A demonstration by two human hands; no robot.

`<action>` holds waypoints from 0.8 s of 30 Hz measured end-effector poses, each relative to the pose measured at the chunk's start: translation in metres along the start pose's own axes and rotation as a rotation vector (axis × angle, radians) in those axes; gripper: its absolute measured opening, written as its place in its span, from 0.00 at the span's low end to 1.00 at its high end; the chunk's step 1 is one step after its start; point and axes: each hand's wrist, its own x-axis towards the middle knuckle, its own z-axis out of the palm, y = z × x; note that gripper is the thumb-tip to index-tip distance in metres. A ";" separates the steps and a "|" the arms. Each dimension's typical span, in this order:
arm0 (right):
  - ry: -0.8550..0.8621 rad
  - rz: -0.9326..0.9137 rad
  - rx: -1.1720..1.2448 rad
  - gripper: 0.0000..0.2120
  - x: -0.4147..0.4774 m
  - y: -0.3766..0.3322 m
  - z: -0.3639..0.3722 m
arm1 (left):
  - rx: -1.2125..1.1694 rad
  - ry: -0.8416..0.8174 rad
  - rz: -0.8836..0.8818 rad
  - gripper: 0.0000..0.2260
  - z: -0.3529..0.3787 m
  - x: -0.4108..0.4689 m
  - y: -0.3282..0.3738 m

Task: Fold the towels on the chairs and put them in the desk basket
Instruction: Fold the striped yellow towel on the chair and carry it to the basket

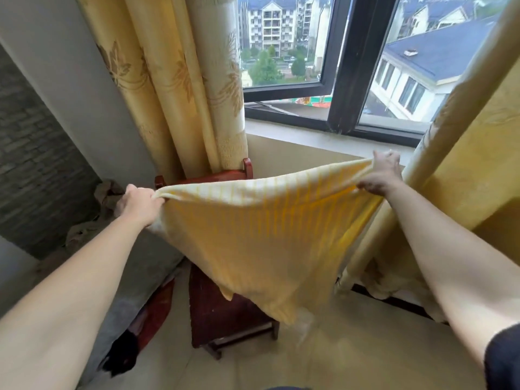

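Holding yellow towel (261, 237) wide at mid frame, 1 corner gripped in left hand (140, 205), 1 in right hand (381, 173). Starting the fold. Likely next: bring corners together.

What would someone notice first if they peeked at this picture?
The yellow striped towel jumps out: it hangs spread in the middle, its top corners pinched by the left hand and the right hand. Under it stands a dark red wooden chair. Behind are gold curtains and a window showing tall buildings outside.
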 end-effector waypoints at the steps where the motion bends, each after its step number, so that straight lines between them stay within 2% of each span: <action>1: -0.041 -0.010 -0.071 0.42 -0.002 0.009 0.000 | -0.020 0.050 -0.043 0.18 0.001 -0.002 0.005; 2: -0.057 -0.018 -0.144 0.42 -0.002 0.017 0.001 | -0.039 0.105 -0.070 0.18 0.001 -0.001 0.008; 3: -0.037 -0.038 -0.215 0.39 -0.004 0.028 -0.001 | -0.047 0.151 -0.089 0.19 -0.001 -0.002 0.016; 5: 0.051 -0.126 -0.339 0.24 -0.006 0.035 -0.001 | -0.066 0.224 -0.139 0.18 -0.008 0.001 0.021; 7: 0.149 -0.154 -0.420 0.16 -0.007 0.039 -0.005 | -0.073 0.270 -0.159 0.18 -0.016 0.004 0.031; 13: 0.397 -0.147 -0.317 0.13 -0.007 0.029 -0.024 | -0.232 0.452 -0.051 0.13 -0.051 0.022 0.052; 15: 0.442 -0.151 -0.234 0.13 -0.008 0.024 -0.031 | -0.317 0.453 -0.006 0.11 -0.060 0.026 0.055; 18: 0.436 -0.062 -0.066 0.14 -0.009 0.015 -0.038 | -0.453 0.392 -0.064 0.14 -0.066 0.029 0.052; 20: 0.401 -0.024 -0.083 0.15 -0.011 0.015 -0.041 | -0.516 0.262 -0.157 0.24 -0.061 0.032 0.047; 22: 0.359 -0.005 -0.167 0.17 -0.014 0.018 -0.042 | -0.376 0.044 -0.270 0.40 -0.052 0.032 0.038; 24: 0.347 0.005 -0.228 0.18 -0.016 0.022 -0.039 | -0.147 -0.137 -0.341 0.48 -0.042 0.036 0.025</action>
